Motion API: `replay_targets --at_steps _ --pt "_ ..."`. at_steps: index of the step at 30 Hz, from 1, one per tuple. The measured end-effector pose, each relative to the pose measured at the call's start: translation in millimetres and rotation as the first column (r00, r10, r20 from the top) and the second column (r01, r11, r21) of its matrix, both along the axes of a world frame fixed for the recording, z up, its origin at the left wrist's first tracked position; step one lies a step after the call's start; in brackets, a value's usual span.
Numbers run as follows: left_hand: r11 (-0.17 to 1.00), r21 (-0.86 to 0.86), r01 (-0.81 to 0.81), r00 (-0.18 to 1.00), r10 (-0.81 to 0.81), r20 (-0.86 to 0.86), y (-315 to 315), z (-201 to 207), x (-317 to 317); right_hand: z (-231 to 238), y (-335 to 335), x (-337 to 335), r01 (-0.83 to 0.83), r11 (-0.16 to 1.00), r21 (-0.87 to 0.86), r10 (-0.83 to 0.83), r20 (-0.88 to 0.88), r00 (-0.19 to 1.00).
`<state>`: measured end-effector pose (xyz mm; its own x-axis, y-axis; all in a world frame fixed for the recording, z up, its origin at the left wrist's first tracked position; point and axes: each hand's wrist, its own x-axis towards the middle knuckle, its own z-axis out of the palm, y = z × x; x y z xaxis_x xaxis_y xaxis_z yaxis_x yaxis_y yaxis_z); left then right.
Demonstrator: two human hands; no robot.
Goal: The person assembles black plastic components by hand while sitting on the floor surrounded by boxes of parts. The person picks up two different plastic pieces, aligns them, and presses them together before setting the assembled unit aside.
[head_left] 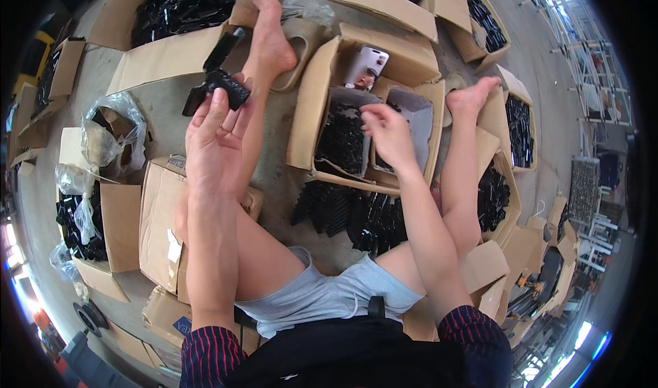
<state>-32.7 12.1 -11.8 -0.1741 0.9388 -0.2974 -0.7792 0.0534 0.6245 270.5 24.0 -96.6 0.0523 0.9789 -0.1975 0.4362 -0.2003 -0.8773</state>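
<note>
My left hand (218,124) is raised at the left, its fingers closed around several glossy black plastic parts (228,90). One long part sticks up past the fingertips. My right hand (388,133) hovers over an open cardboard box (299,141) between my legs. Its thumb and fingertips are pinched together; what they hold, if anything, is too small to make out. Inside that box, a grey-lined compartment (346,97) holds many small black pieces (340,138). A second grey tray (419,117) lies to its right, partly hidden by my right hand. A phone (370,64) leans at the box's far side.
Stacked black parts (377,218) lie on the floor between my thighs and the box. Cardboard boxes of black parts surround me, including one at the far left (185,7) and one at the right (519,131). Clear plastic bags (103,141) sit at left. A sandal (299,45) lies by my left foot.
</note>
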Motion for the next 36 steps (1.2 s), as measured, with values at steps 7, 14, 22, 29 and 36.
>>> replay_targets --at_steps 7,14,22,29,36 --pt "0.997 0.015 0.076 0.997 -0.076 0.002 -5.1 -1.4 -0.2 -72.3 59.1 -50.7 -0.288 0.957 -0.029 0.239 0.641 0.730" --pt "0.987 -0.025 0.157 0.987 -0.158 -0.035 -5.0 -1.3 10.8 -93.2 46.8 -69.2 -0.163 0.986 -0.024 0.135 0.684 0.717" --pt "0.972 -0.019 0.236 0.967 -0.237 -0.092 -7.8 -29.3 35.4 -53.7 29.2 -66.8 -0.042 0.994 0.101 -0.008 0.448 0.894" --pt "0.927 -0.048 0.371 0.918 -0.374 -0.128 -15.2 -40.1 60.0 59.8 -31.0 -62.4 0.222 0.951 0.216 -0.122 -0.397 0.910" --pt "0.899 -0.008 0.437 0.895 -0.436 -0.095 -34.8 -46.1 84.9 66.9 -46.7 -69.8 0.345 0.896 0.281 -0.203 -0.431 0.879"
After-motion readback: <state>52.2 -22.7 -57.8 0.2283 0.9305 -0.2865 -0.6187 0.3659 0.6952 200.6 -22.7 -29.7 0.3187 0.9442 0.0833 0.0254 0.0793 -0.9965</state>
